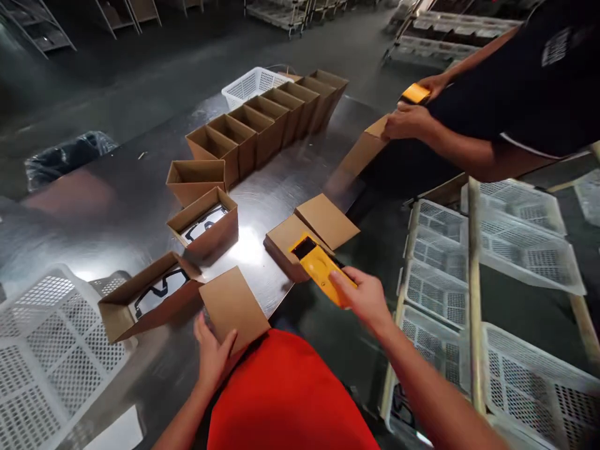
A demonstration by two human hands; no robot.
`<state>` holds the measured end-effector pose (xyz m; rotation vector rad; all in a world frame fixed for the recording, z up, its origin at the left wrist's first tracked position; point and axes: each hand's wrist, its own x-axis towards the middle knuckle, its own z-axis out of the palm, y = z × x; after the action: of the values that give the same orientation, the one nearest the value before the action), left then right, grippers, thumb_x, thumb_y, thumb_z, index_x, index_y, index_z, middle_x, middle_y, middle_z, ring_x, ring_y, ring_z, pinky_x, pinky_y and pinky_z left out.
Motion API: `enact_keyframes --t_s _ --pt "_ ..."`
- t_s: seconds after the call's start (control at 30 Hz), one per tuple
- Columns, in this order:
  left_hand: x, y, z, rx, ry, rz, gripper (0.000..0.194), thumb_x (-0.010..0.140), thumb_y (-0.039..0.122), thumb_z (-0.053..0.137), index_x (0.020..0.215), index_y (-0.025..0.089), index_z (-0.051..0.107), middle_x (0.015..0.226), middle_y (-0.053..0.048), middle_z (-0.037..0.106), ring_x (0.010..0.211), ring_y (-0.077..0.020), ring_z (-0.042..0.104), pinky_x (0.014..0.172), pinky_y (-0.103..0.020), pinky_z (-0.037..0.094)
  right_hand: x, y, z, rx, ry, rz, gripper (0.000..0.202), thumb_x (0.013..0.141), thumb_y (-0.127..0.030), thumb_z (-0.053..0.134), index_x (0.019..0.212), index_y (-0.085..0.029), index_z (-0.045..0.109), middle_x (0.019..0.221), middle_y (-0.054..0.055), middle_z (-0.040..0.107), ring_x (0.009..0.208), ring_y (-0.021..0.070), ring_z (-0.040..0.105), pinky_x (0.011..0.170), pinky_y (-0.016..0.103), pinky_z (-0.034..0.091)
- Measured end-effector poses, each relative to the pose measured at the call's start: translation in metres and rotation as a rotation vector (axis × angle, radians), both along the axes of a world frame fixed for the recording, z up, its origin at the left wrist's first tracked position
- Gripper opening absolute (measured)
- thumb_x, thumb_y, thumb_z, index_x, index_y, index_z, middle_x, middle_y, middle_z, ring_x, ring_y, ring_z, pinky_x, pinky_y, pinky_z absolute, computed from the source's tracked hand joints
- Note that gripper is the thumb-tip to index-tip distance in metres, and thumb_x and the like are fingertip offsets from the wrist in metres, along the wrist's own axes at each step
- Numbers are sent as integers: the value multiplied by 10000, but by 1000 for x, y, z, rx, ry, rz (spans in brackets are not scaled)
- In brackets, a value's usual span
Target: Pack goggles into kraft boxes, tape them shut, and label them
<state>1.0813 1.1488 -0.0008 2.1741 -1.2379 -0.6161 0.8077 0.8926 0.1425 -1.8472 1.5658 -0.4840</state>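
Observation:
My right hand (363,294) grips a yellow handheld device (323,272), its dark end over flat cardboard pieces (285,240) at the table's edge. My left hand (215,350) holds a cardboard box (234,306) against my body, its square brown face turned up. Left of it, an open box (154,294) contains a white item with black shapes. Behind that stands another open box (204,219) with a similar item inside. A row of open boxes (262,125) runs toward the back of the metal table (145,212).
At the right, a person's hands (412,119) hold another yellow device (415,94) and a box (359,156). White baskets stand at the left (60,350) and back (255,84). A rack (475,294) with plastic baskets is at the right.

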Motion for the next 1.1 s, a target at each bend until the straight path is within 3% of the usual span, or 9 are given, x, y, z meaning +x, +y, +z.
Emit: enact_keyframes --t_s 0.1,0.27,0.4,0.53,0.67,0.83,0.93,1.0,1.1 --pt "-23 -53 -9 78 350 307 759 762 495 617 1333 121 287 1298 -212 502 1232 -333 511 1015 -484 435 -19 22 -26 84 -82 -204 478 762 -613 481 543 -188 500 456 -33 404 445 107 389 407 220 275" --pt "-78 -154 -16 27 504 188 648 805 356 545 1344 109 284 1297 -203 535 1188 -235 557 1020 -373 436 -39 32 -39 289 -217 -383 490 691 -657 514 507 -203 497 420 -28 423 385 116 399 350 230 294" --pt "-71 -168 13 -4 391 133 616 766 281 594 1333 141 398 1315 -177 551 1258 -266 501 1068 -424 385 -54 23 -40 419 -307 -411 450 626 -638 617 601 -188 599 462 -1 533 400 147 476 350 246 360" --pt "5 -126 80 63 -380 237 584 820 259 568 1370 137 415 1467 -206 374 1407 -358 252 1115 -554 240 -51 15 -42 587 -615 -302 475 527 -554 774 816 -193 668 688 76 706 551 234 631 510 339 520" --pt "66 -76 125 632 -528 22 271 862 110 423 1032 157 628 1012 -135 664 1061 -282 600 909 -421 449 -5 16 -38 862 -919 44 574 580 -556 765 1009 -196 639 972 146 724 843 317 684 740 437 546" --pt "20 -1 116 609 -391 -206 270 834 72 439 909 215 656 919 -76 683 918 -225 636 793 -319 488 93 42 -57 720 -672 387 545 620 -418 751 1068 -203 526 877 67 687 782 236 651 708 369 531" --pt "-17 53 100 317 -244 -331 224 853 206 512 1004 249 671 1032 -92 680 976 -243 628 845 -360 512 135 68 -83 580 -415 526 567 591 -343 742 1074 -194 485 952 62 648 892 253 622 801 407 509" --pt "-13 90 95 73 -245 -100 299 853 323 549 1131 269 645 1192 -108 628 1115 -281 573 955 -442 476 147 82 -99 573 -359 606 573 605 -372 733 1075 -192 458 993 62 624 949 261 604 841 418 494" --pt "31 136 90 -6 -57 503 424 860 424 525 1247 260 584 1291 -122 557 1025 -263 613 917 -470 500 148 97 -113 683 -421 659 689 581 -439 761 1119 -198 404 1066 74 598 1022 268 587 856 388 492"
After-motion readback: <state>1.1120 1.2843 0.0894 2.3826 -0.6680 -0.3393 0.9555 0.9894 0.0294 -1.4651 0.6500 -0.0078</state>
